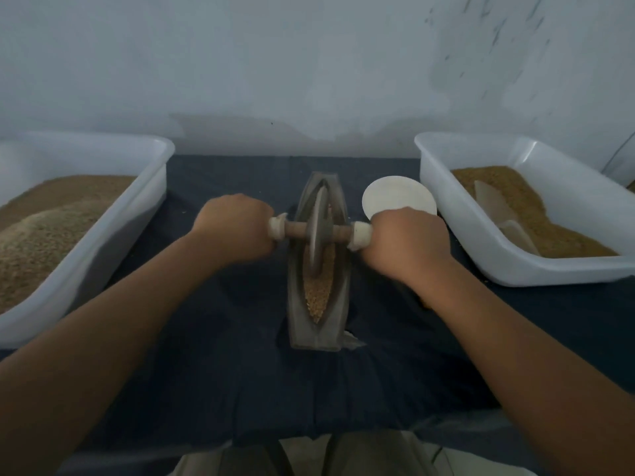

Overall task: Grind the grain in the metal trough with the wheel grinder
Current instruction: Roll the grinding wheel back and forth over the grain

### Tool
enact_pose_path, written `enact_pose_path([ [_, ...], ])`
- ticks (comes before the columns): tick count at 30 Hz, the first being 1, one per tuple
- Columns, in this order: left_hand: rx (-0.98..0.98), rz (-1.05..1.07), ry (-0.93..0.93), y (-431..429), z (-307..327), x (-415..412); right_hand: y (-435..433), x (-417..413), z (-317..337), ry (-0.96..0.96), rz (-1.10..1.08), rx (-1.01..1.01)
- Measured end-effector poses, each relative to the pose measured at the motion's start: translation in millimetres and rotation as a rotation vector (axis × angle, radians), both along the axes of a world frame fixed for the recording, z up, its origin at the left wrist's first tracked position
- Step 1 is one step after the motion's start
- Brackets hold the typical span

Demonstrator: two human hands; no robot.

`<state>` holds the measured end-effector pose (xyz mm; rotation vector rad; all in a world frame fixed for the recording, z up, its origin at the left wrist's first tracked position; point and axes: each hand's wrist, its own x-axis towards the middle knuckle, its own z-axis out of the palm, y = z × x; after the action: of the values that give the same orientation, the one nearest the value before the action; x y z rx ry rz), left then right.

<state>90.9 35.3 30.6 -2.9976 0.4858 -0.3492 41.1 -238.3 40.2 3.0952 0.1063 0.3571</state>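
1. Grip, as the head view gives it: we see the left hand (pixel 237 228) clenched round the left end of the wooden axle (pixel 297 231). Its fingers curl right over, and only a pale end cap shows beside the fist.
2. The right hand (pixel 407 243) wraps the axle's right end the same way, with its pale cap showing on the wheel side.
3. The wheel grinder (pixel 318 231) stands on edge between the two fists, its rim down in the metal trough (pixel 299 304).
4. Grain (pixel 318 297) fills the groove, visible mostly from the wheel to the 6 o'clock tip.
5. The trough lies along the 12-to-6 line at the centre of the dark cloth (pixel 240 372).
6. At 9 o'clock we find a left tub (pixel 137 201) heaped with pale meal. At 3 o'clock a right tub (pixel 515 266) holds browner grain and a half-buried scoop (pixel 505 214).
7. A white disc (pixel 395 197) lies just beside the trough at 1 o'clock, partly behind the right hand.
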Motion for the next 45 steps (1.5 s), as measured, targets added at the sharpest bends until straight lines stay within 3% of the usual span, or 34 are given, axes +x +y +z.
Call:
enact_pose_path([
  [3, 0.02, -0.083, -0.131, 20, -11, -45, -7, -44, -8, -0.151, 0.151, -0.099],
  [6, 0.031, -0.07, -0.233, 25, -19, -57, -10, -46, -14, -0.181, 0.19, -0.064],
  [14, -0.073, 0.133, -0.067, -15, 1, 30, 5, 47, 3, -0.095, 0.02, -0.016],
  [19, 0.007, 0.03, -0.07, 2, -3, -22, -9, 8, 1, 0.089, 0.108, 0.014],
  [23, 0.081, -0.115, -0.236, 22, -5, -65, -25, -35, -12, -0.033, 0.238, -0.034],
  [32, -0.06, 0.127, -0.055, -13, 3, 30, -2, 57, 1, -0.134, 0.062, -0.053],
  [37, -0.09, 0.081, 0.023, -3, -4, 3, -4, 30, 9, -0.01, 0.114, -0.058],
  [40, -0.042, -0.031, -0.072, 16, -11, -42, -22, -14, 13, 0.197, 0.198, 0.004],
  [45, 0.01, -0.112, -0.16, 21, -12, -61, -35, -20, 6, 0.265, 0.218, -0.009],
])
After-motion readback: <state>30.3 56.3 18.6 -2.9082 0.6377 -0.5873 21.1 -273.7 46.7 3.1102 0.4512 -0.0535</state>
